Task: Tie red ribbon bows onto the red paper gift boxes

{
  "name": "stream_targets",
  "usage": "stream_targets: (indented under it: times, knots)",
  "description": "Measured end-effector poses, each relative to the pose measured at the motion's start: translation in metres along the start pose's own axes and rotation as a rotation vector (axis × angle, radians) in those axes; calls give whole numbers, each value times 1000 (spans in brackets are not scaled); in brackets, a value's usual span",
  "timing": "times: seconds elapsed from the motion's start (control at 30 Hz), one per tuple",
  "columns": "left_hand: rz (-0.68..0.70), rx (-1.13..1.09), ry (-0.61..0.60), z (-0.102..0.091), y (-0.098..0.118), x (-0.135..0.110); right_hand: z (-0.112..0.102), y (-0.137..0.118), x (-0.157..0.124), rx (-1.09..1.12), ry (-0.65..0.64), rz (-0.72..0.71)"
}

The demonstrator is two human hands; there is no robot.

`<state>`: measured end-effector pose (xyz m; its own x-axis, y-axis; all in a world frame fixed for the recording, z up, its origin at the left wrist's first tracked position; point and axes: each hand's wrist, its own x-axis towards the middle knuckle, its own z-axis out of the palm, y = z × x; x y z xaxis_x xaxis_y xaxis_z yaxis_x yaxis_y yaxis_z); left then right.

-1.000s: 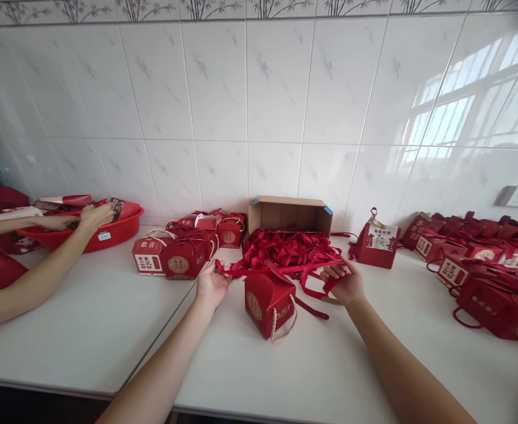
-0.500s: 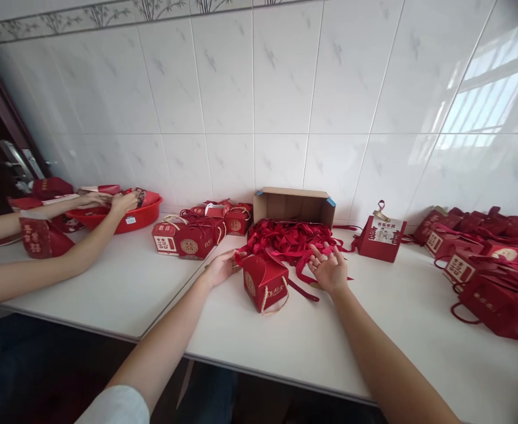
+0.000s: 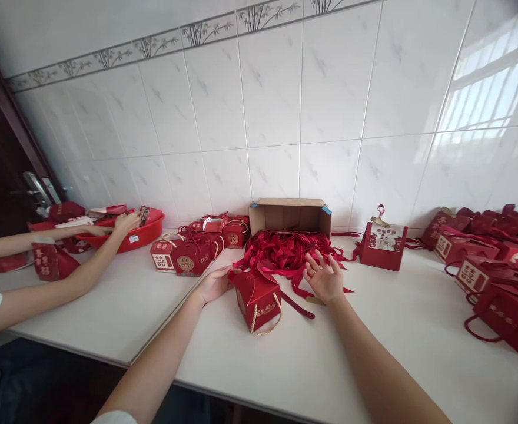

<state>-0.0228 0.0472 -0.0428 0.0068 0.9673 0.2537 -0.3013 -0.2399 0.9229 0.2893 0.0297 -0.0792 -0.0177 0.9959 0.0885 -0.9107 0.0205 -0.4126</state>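
Observation:
A small red gift box (image 3: 256,298) with a rope handle stands on the white counter (image 3: 312,359) in front of me. My left hand (image 3: 215,284) rests against the box's left side, fingers loosely curved, holding nothing I can see. My right hand (image 3: 324,278) hovers palm up with fingers spread, just right of the box, at the edge of a heap of red ribbons (image 3: 288,250). One ribbon (image 3: 298,306) trails from the box across the counter below my right hand.
An open cardboard box (image 3: 289,215) lies on its side behind the ribbons. Finished red boxes sit in a cluster (image 3: 188,247) at left, one (image 3: 383,244) at right, and several (image 3: 497,265) at far right. Another person's hands (image 3: 124,222) reach into a red basin (image 3: 130,235).
My hands let go of the ribbon they stretched behind the box; the right hand opened palm up, the left settled beside the box. My view pulled back and swung left.

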Motion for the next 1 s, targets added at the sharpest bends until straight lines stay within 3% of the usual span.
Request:
stream_targets:
  times: [0.13, 0.27, 0.6, 1.0]
  knots:
    - [-299, -73, -204, -13, -9, 16, 0, 1, -2, -5, -2, 6]
    - [-417, -191, -273, -30, -20, 30, -2, 2, -2, -35, 22, 12]
    - [-459, -404, -305, -40, -29, 33, -14, 12, 8, -109, 196, -107]
    - [-470, -466, -207, -35, -23, 26, -8, 8, 7, -193, 214, -42]
